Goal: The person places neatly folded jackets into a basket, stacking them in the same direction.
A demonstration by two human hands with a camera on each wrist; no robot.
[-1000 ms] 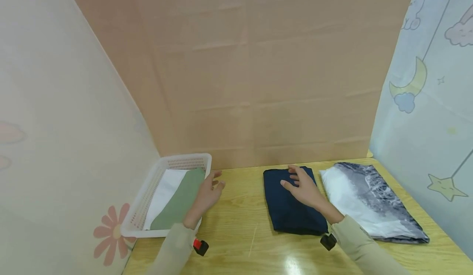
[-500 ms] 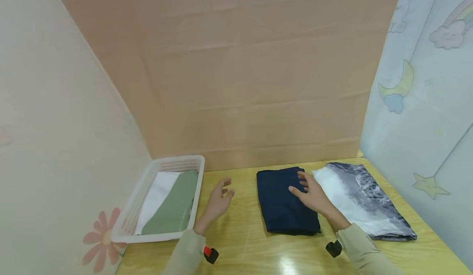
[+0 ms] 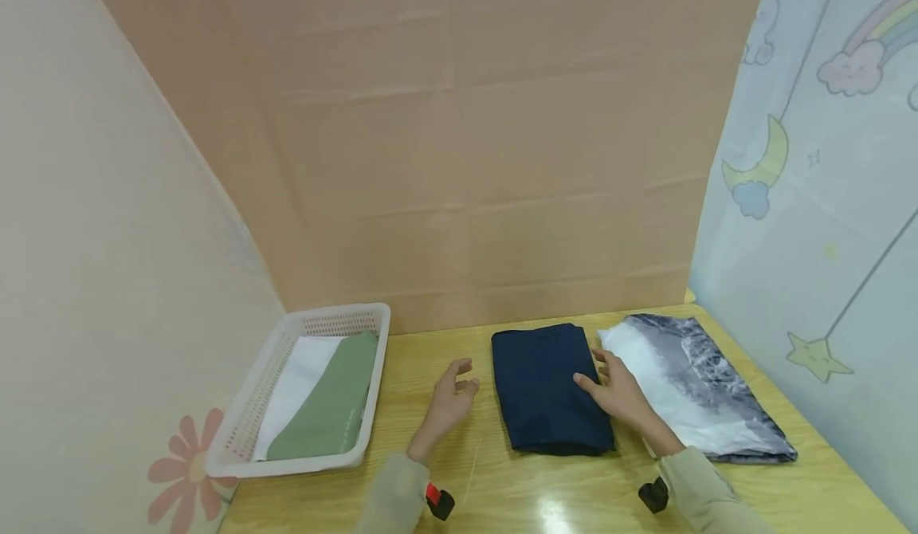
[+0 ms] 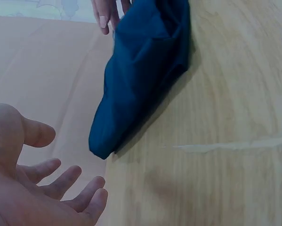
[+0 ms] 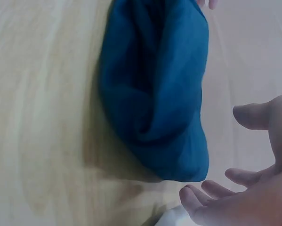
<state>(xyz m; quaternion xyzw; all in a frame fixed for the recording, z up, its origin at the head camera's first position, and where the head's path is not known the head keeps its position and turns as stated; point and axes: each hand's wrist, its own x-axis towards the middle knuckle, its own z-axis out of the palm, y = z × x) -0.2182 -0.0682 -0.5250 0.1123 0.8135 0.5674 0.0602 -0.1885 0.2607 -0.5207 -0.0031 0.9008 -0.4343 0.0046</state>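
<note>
A folded navy cloth (image 3: 548, 390) lies flat on the wooden table, and it looks blue in both wrist views. Left of it, my left hand (image 3: 450, 405) hovers with relaxed, spread fingers and holds nothing. My right hand (image 3: 622, 394) is at the cloth's right edge, its thumb overlapping the cloth in the head view. In the right wrist view the fingers (image 5: 216, 190) are loosely bent beside the near end of the cloth (image 5: 164, 108), with nothing gripped. The left wrist view has the left palm (image 4: 18, 188) turned toward the cloth's other end (image 4: 131, 84).
A white plastic basket (image 3: 380, 390) at the left holds a white and a green folded cloth (image 3: 326, 406). Right of the navy cloth lies a folded white and grey patterned cloth (image 3: 692, 390). A brown paper sheet (image 3: 459, 159) stands behind the table (image 3: 495, 494).
My left hand has moved right, away from the basket toward the navy cloth. My right hand has shifted from over the cloth to its right edge. The head view has turned slightly right.
</note>
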